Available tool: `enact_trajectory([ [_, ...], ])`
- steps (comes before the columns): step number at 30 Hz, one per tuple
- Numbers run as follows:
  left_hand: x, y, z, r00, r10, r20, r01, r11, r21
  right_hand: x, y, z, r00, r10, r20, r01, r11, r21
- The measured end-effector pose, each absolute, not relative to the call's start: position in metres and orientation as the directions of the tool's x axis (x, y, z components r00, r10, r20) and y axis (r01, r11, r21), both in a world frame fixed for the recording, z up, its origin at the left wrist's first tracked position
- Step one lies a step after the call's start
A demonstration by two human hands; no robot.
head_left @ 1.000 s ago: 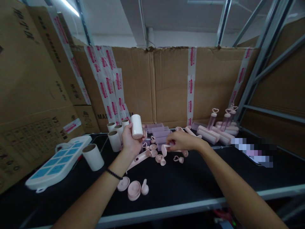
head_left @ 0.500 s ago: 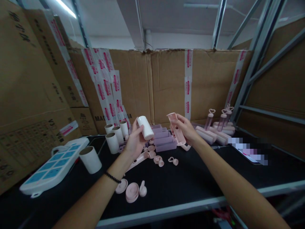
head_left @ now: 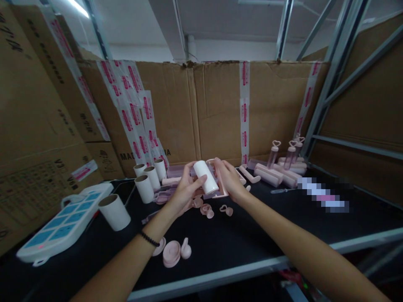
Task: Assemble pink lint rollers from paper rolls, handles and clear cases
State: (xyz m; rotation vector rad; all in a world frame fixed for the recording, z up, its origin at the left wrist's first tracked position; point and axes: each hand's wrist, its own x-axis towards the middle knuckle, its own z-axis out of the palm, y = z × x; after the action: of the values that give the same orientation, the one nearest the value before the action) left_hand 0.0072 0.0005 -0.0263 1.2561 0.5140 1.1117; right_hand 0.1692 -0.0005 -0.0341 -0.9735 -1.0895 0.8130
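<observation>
My left hand is wrapped round a white roll, its thumb lying along the front. Close beside the roll, my right hand grips a pink plastic holder, a long shell with raised ends, turned towards the roll. Whether the roll touches the shell I cannot tell. Beneath and behind the hands lie purple translucent covers, partly hidden. Small pink round parts and a pink heart-shaped piece rest on the black tabletop just in front of the hands.
White rolls with cardboard cores stand at left, another roll nearer a power strip. Pink discs lie near the front edge. Finished-looking pink rollers and heart-topped tubes are at right, before a cardboard wall.
My hands have come together: the right hand brought the pink holder leftward and turned it, while the left hand moved the white roll slightly right and down beside it.
</observation>
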Motion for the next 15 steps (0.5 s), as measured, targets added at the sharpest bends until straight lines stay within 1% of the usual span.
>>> enact_trajectory([
  [3, 0.009, -0.0004, -0.029, 0.448, 0.862, 0.238, -0.342, -0.081, 0.936, 0.1703, 0.002, -0.0362, 0.303, 0.88, 0.367, -0.01, 0.388, -0.922],
  [8, 0.0122, -0.0028, -0.0304, 0.45, 0.861, 0.238, -0.317, -0.095, 0.944, 0.1688, 0.0027, -0.0386, 0.329, 0.871, 0.364, 0.001, 0.385, -0.923],
  [15, 0.0118, -0.0067, -0.0281, 0.503, 0.823, 0.263, -0.311, -0.112, 0.944, 0.1662, 0.0013, -0.0413, 0.367, 0.846, 0.386, 0.053, 0.396, -0.917],
])
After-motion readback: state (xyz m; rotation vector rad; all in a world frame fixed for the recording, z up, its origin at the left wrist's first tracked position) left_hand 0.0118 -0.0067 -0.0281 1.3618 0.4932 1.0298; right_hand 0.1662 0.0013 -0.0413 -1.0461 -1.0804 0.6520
